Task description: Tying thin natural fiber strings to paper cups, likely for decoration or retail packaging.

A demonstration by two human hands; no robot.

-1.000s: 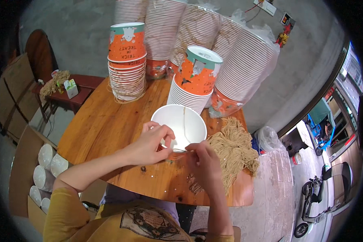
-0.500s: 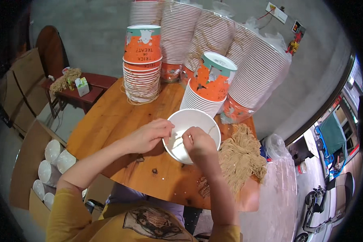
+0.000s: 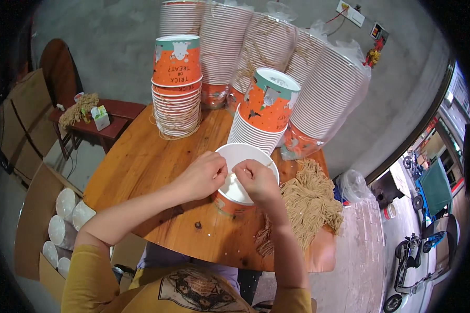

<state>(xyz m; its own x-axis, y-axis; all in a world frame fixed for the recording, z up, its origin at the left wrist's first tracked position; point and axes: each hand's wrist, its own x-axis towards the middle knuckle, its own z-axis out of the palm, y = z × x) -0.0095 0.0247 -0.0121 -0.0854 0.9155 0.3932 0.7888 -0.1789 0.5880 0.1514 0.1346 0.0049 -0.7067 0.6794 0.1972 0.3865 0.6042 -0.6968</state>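
Note:
An open paper bucket [image 3: 245,148], white inside and orange outside, stands tilted slightly toward me near the middle of the wooden table. Over its mouth, my left hand [image 3: 206,175] and my right hand [image 3: 259,181] face each other with fingers closed in pinches. A short, pale strand like cord shows between their fingertips; its ends are hidden by the fingers. Another bit of cord shows at the bucket's right inner wall. To the right of the bucket lies a big loose bundle of tan cord [image 3: 313,201].
Behind the bucket rises a stack of upside-down orange buckets [image 3: 269,104]. A stack wound with cords [image 3: 176,112] stands at left, and tall bagged stacks [image 3: 324,88] line the wall. A cardboard box [image 3: 28,224] of buckets sits lower left; a red bench [image 3: 121,112] is beyond.
Both hands have come to the same height, the left rising slightly and turning inward, knuckles up. The bucket has tipped more upright, so its orange front shows. The view has shifted slightly.

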